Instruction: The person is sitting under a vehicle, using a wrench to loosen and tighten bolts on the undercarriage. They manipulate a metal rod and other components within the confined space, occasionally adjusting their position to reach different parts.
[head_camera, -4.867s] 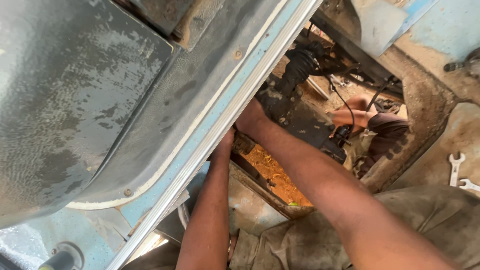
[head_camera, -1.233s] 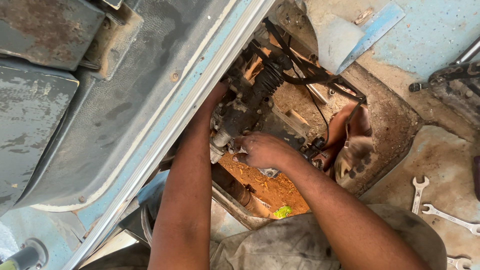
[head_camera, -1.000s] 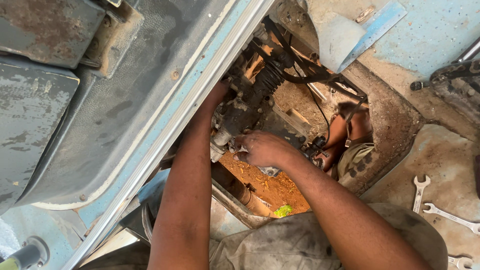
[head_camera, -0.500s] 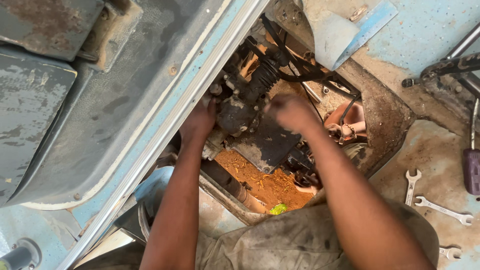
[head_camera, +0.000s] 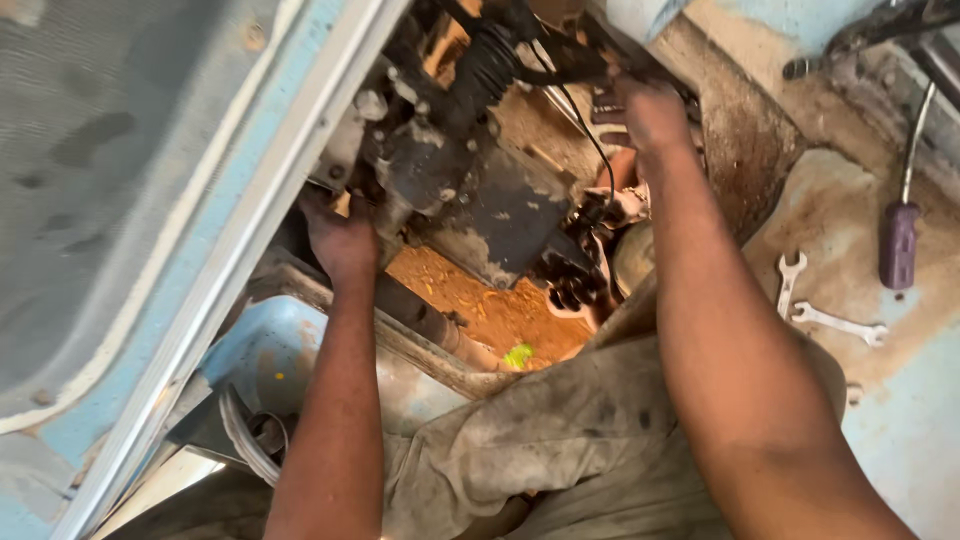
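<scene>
No packages, labels, signs or screens show anywhere in this view.

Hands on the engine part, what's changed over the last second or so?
The right hand left the middle of the greasy assembly and reached up to its top, by the black hoses. The left hand slid to the lower left side. The wrenches lie unmoved on the floor.
</scene>
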